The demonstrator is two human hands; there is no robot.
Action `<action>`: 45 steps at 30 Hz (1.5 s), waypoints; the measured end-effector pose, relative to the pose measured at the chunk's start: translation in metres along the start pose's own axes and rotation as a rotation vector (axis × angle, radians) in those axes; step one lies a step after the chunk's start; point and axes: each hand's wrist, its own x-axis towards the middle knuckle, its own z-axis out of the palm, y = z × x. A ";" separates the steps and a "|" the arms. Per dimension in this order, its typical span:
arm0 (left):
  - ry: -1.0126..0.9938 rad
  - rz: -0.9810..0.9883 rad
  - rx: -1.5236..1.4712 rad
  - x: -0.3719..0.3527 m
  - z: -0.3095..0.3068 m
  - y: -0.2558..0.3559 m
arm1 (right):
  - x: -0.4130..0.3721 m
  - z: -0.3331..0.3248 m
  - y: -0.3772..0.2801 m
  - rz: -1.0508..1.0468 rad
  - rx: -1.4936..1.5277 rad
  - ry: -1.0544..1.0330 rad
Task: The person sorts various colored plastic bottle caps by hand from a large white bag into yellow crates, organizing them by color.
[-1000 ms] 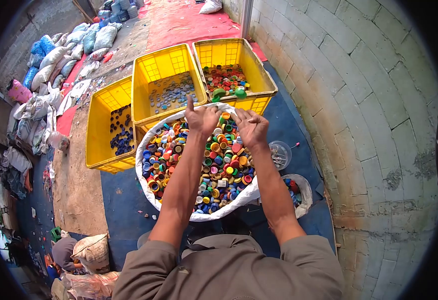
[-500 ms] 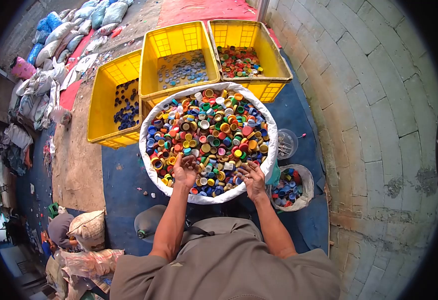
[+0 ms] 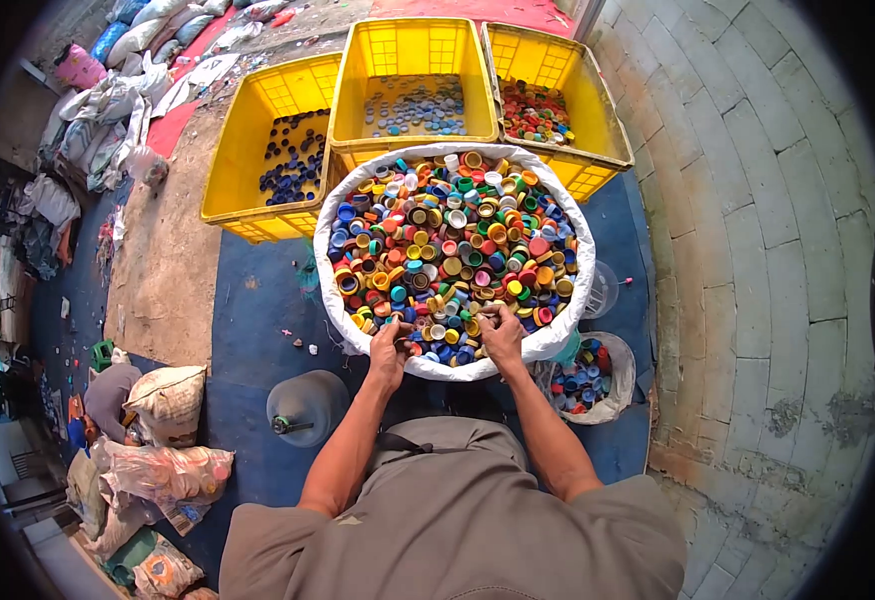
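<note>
A wide round white sack (image 3: 585, 262) with a rolled rim stands in front of me, filled with bottle caps (image 3: 458, 245) of many colours. My left hand (image 3: 390, 352) is at the near left part of the pile, fingers pinched together at what looks like a bottle cap. At the near right, my right hand (image 3: 503, 338) is closed too, its fingertips bent around a small cap among the others. The fingers partly hide both caps.
Behind the sack stand yellow crates: dark blue caps in the left crate (image 3: 220, 185), pale blue in the middle crate (image 3: 343, 85), mostly red in the right crate (image 3: 613, 130). A smaller sack (image 3: 620, 385), a large bottle (image 3: 308, 405) and a block wall (image 3: 758, 280) flank me.
Both hands have gone from loosely spread fingers over the pile to closed fingertips among the caps. The view has shifted, so the sack and crates appear further right and higher.
</note>
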 end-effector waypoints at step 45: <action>-0.164 -0.189 0.018 -0.002 0.024 -0.013 | -0.031 0.030 -0.015 -0.104 0.190 -0.397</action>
